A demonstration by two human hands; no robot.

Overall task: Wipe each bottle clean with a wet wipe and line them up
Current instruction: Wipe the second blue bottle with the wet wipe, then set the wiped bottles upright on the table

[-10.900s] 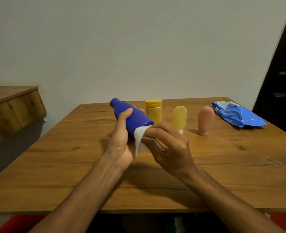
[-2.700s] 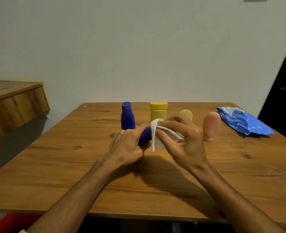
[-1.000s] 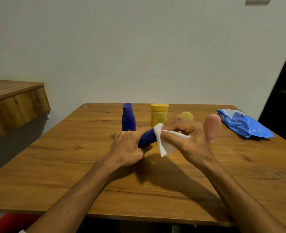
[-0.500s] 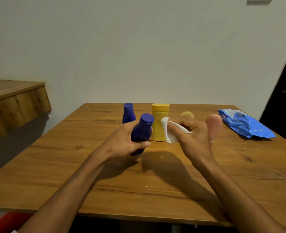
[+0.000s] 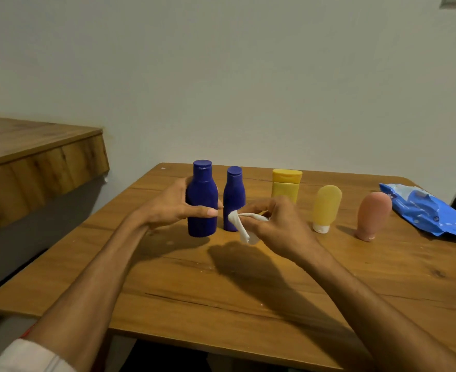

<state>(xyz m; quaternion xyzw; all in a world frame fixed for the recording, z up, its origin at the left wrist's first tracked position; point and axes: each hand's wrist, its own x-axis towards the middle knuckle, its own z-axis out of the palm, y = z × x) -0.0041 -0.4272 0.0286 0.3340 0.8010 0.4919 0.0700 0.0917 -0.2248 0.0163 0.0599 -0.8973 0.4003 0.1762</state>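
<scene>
My left hand (image 5: 173, 208) grips a dark blue bottle (image 5: 202, 194), held upright at the left end of a row on the wooden table (image 5: 248, 285). Just right of it stands a second, smaller blue bottle (image 5: 234, 197). Then come a yellow flip-top bottle (image 5: 286, 183), a pale yellow tube on its white cap (image 5: 326, 208) and a pink tube on its cap (image 5: 373, 214). My right hand (image 5: 280, 226) pinches a crumpled white wet wipe (image 5: 241, 224) in front of the smaller blue bottle, partly hiding the yellow bottle's base.
A blue wet-wipe pack (image 5: 430, 210) lies at the table's far right. A wooden ledge (image 5: 33, 162) juts from the wall on the left. A white wall stands right behind the table's far edge.
My left hand has turned the blue bottle upright and carried it left, to the left of the smaller blue bottle. My right hand with the wipe has dropped lower and away from it.
</scene>
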